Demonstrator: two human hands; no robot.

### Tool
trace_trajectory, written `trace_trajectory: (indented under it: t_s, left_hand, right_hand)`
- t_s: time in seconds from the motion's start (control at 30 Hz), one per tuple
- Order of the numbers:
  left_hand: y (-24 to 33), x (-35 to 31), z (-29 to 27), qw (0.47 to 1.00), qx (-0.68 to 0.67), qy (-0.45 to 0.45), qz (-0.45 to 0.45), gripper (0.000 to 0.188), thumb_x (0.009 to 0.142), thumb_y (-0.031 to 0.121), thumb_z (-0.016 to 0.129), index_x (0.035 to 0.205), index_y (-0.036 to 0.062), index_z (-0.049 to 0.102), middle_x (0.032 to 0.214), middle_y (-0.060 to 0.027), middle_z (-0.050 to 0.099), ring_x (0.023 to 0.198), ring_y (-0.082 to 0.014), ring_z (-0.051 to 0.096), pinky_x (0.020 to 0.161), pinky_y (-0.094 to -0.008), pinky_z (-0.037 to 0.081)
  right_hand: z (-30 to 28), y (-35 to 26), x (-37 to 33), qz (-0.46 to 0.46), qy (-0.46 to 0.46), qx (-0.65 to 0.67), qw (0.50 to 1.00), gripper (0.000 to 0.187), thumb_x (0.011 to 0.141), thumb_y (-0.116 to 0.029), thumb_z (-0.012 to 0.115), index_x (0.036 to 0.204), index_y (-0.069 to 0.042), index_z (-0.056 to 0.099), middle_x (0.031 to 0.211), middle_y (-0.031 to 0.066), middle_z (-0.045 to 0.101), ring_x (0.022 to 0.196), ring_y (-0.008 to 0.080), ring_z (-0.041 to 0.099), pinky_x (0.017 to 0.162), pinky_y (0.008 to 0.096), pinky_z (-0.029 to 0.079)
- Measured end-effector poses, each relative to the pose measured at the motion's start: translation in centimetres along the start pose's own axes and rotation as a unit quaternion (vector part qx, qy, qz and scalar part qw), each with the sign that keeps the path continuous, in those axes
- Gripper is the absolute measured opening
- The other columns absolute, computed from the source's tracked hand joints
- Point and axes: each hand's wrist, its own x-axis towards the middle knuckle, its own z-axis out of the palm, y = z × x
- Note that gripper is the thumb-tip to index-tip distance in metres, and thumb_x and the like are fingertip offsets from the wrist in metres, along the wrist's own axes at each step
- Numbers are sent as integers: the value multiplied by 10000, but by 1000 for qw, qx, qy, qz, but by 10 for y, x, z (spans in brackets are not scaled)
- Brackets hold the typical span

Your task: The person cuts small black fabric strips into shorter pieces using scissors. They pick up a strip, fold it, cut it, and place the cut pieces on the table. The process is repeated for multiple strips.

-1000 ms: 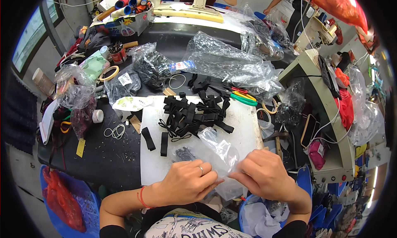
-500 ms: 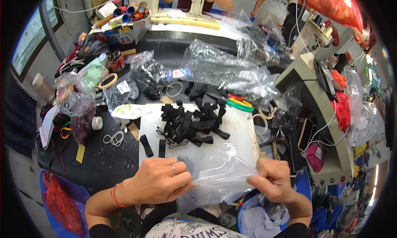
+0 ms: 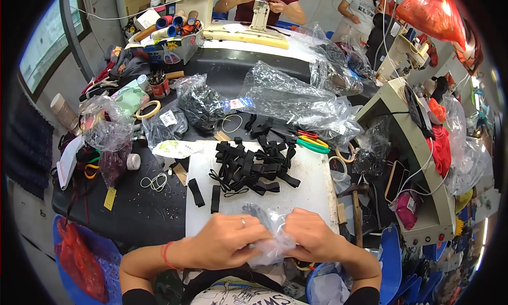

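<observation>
Between my two hands a clear plastic bag is bunched up above the near edge of a white board. My left hand, with a ring and a red string at the wrist, is closed on the bag's left side. My right hand grips its right side, close to the left. Just beyond the hands lies a heap of black elastic strap pieces on the board. Two single black strips rest apart at its left. Most of the fingertips are hidden by the hands and the film.
Scissors with green and yellow handles lie at the board's far right corner. Large clear bags cover the table behind. A hammer lies right of the board, beside a machine. Blue bins flank me. Across the table a person works at a machine.
My right hand has moved left toward my left hand. The bag, stretched wide before, is now gathered between them. The whole view has shifted slightly.
</observation>
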Motion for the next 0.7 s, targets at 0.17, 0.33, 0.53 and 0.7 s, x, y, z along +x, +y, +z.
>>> trace_trajectory:
  t_s: [0.17,0.33,0.53,0.7]
  left_hand:
    - [9,-17,-33,981,133,-107,95,160,709,161,677,808,110,562,627,-9,430,549,-141,517,416,-283,386]
    - [24,-30,-67,975,166,-122,85,84,711,164,645,774,149,593,558,27,387,474,-111,472,383,-256,351]
    - [5,43,-77,996,87,25,-6,78,731,56,600,799,83,627,605,-53,518,445,-210,492,418,-301,375]
    - [-14,125,-71,979,-75,173,-78,223,868,179,628,758,-13,599,546,21,496,500,-22,401,424,-232,286]
  right_hand:
    - [-32,-22,-12,-54,-117,-83,988,174,740,-150,685,753,-91,522,653,15,447,617,189,476,560,308,350]
    - [-68,-33,-31,-12,-103,-102,989,122,726,-128,671,754,-98,556,626,4,422,592,174,461,544,300,339]
    - [-116,-16,-20,120,97,-237,959,130,707,-9,627,819,-61,668,691,70,586,609,239,573,549,329,456]
    - [-171,26,41,146,351,-81,921,154,889,-38,557,1003,43,623,830,24,636,711,53,543,639,202,440]
